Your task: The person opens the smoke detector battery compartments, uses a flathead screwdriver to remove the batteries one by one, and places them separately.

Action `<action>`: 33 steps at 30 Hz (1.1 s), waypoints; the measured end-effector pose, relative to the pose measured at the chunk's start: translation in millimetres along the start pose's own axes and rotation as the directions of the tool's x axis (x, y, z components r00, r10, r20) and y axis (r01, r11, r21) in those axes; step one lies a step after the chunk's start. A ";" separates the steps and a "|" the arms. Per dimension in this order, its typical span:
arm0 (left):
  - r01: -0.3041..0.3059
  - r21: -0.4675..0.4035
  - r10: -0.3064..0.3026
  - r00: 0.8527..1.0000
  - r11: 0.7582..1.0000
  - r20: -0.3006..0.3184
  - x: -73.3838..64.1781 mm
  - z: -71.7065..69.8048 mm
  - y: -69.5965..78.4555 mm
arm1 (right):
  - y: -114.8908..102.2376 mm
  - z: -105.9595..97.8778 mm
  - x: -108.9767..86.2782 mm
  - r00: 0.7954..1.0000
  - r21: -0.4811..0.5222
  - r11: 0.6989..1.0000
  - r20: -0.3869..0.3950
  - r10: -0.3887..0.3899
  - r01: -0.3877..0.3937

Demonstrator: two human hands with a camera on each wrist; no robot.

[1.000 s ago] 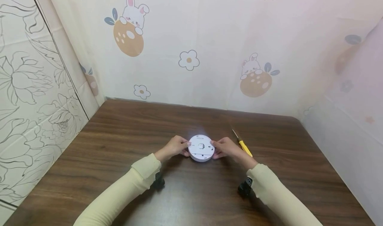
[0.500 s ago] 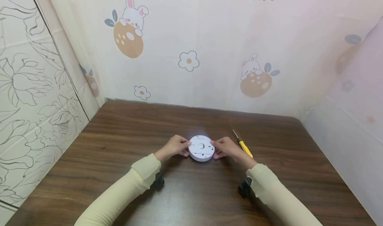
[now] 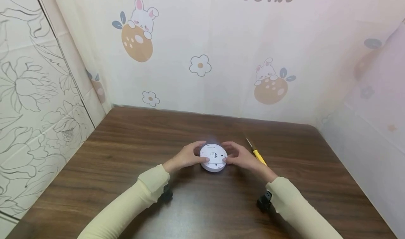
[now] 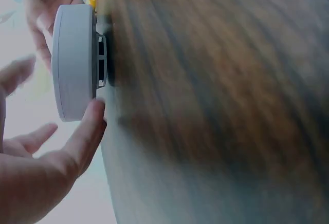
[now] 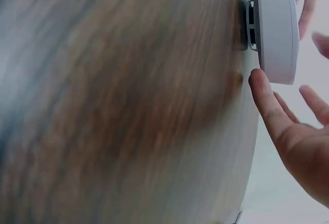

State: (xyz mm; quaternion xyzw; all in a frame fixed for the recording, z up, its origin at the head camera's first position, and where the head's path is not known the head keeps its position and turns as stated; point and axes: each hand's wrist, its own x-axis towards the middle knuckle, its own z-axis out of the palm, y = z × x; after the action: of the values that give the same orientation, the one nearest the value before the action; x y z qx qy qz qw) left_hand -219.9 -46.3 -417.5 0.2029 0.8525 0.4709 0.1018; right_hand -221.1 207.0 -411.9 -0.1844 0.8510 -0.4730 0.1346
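Observation:
A round white smoke detector (image 3: 213, 157) lies with its flat back up, its vented face toward the brown table. In both wrist views its slotted vent shows between the white body and the tabletop. My left hand (image 3: 189, 156) is at its left side, fingers spread, with one fingertip at the lower rim in the left wrist view. My right hand (image 3: 243, 157) spreads likewise at the right side; one fingertip is by the rim in the right wrist view. Both thumbs stand off the flat back in the wrist views.
A screwdriver (image 3: 258, 156) with a yellow handle lies to the right of the detector, partly behind my right forearm. The wooden table (image 3: 142, 133) meets a printed curtain (image 3: 227, 38) at its back edge. Black wrist cameras hang below both sleeves.
Both hands have let go of the detector's sides and spread their fingers around it, thumbs now nearer its front. The detector has hardly moved, and the screwdriver stays put.

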 end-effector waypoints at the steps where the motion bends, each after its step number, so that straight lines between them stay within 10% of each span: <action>1: -0.023 0.006 0.023 0.999 1.000 0.023 0.1 -0.2 -0.1 | 0.2 -0.8 -0.6 0.999 -0.024 0.999 0.018 -0.041 0.041; 24: -0.207 0.165 0.203 0.978 0.964 0.042 4.1 3.5 -5.5 | 0.2 -0.6 0.8 0.995 -0.199 0.975 0.001 -0.098 0.096; 33: -0.179 0.170 0.175 0.984 0.969 0.039 6.3 4.0 -3.0 | 0.3 -4.9 2.0 0.989 -0.237 0.960 0.021 -0.146 0.147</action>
State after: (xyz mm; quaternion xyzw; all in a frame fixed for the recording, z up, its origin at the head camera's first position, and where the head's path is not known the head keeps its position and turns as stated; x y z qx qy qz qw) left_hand -224.8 -41.9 -422.0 0.2919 0.8673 0.3998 0.0513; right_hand -224.9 209.9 -409.8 -0.2624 0.8852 -0.3763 0.0775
